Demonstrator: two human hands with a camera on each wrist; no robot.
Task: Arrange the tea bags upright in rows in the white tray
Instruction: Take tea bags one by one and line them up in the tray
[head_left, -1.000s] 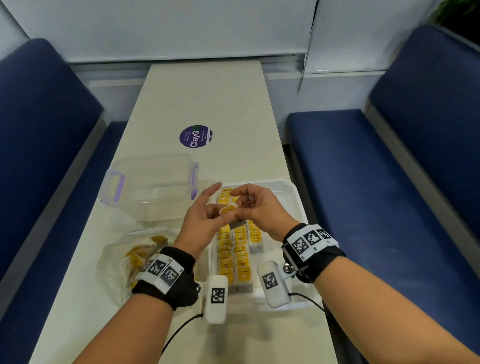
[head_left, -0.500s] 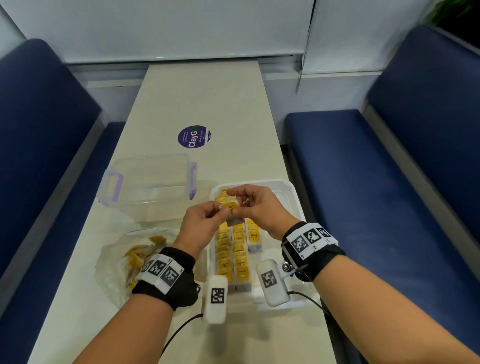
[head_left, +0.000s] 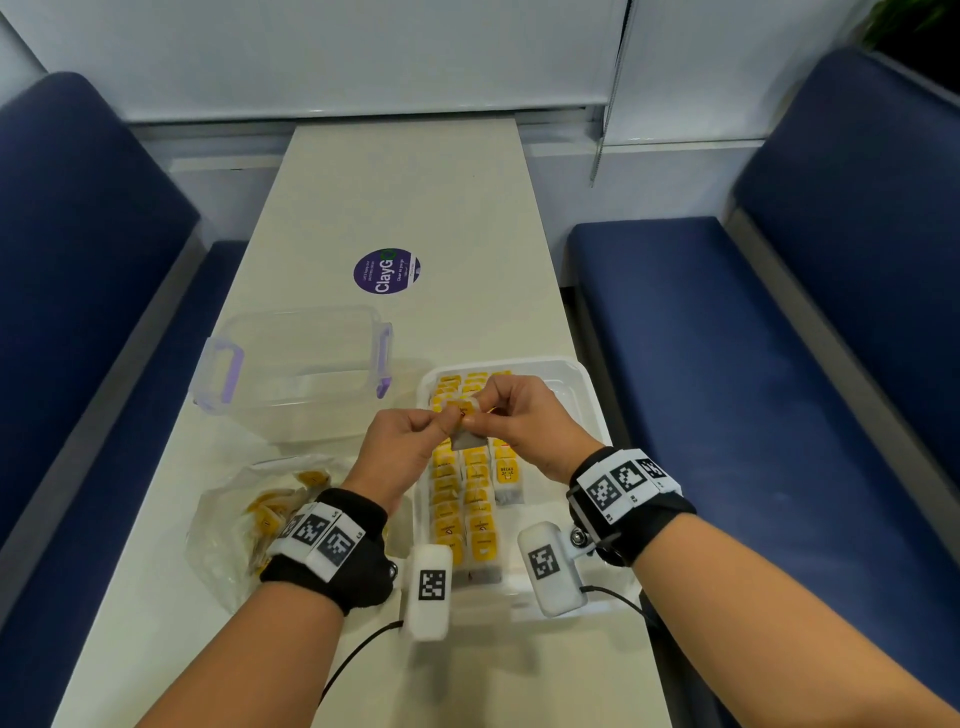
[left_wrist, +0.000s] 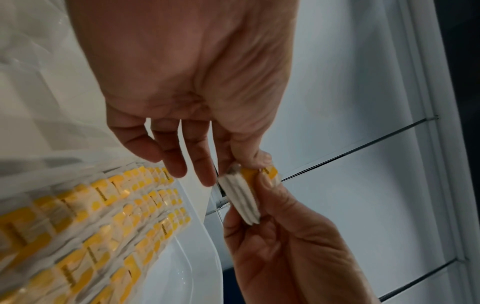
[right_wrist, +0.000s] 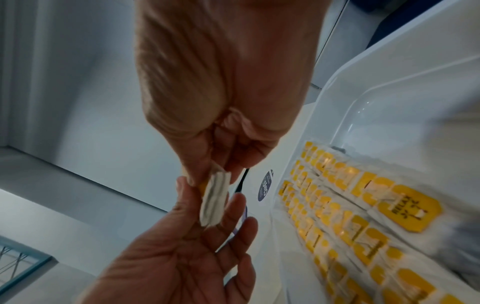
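head: both hands lift a small stack of tea bags (head_left: 466, 428) over the white tray (head_left: 589, 400), likely squaring it for the short third row (bag of spares left) | left wrist: left hand (left_wrist: 197, 86) pinches its yellow end | right wrist: right hand (right_wrist: 223, 82) pinches the other edge

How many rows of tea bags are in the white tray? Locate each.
3, side by side in the white tray: left row, middle row, and a shorter right row. The left hand and right hand hide part of each.
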